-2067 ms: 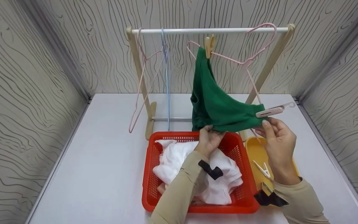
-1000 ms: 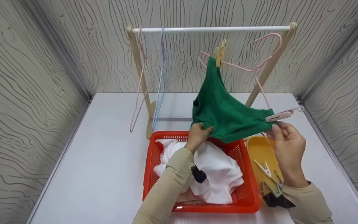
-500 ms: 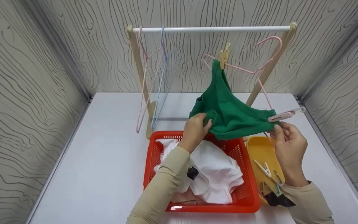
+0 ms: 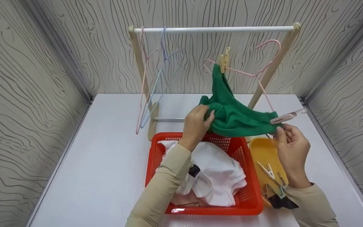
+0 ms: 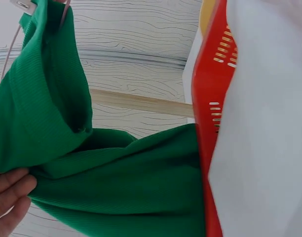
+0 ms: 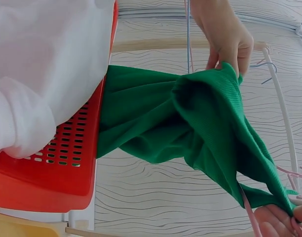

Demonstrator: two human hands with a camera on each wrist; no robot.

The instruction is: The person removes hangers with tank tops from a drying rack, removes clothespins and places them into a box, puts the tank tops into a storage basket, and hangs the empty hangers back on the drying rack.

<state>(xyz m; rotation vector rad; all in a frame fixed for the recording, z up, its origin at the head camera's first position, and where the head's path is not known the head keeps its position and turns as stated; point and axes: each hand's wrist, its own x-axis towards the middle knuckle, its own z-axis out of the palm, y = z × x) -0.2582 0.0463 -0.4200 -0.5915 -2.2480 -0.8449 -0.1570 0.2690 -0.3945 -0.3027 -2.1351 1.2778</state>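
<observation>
A green ribbed garment (image 4: 238,116) hangs on a pink hanger (image 4: 240,72), fastened by a yellow clothespin (image 4: 223,63) at its far end and a pale pink clothespin (image 4: 284,118) at its near end. The hanger's hook is off the rail. My left hand (image 4: 195,126) grips the garment's left side, bunching the cloth. With thumb and fingers, my right hand (image 4: 293,154) pinches the corner just below the pink clothespin. In the right wrist view the garment (image 6: 151,108) drapes down behind the red basket's rim, its lower part hidden.
A red basket (image 4: 254,198) with white clothes (image 4: 219,170) stands below my hands. Right of it is a yellow tray (image 4: 263,148) with several clothespins (image 4: 268,170). Behind stands a rack with a white rail (image 4: 213,30), bearing a pink hanger (image 4: 144,78) and a blue hanger (image 4: 164,58).
My left hand has shifted left and up along the garment, gathering its left side. Hanger and garment first came right and nearer, then slipped slightly back left. The right hand keeps its pinch.
</observation>
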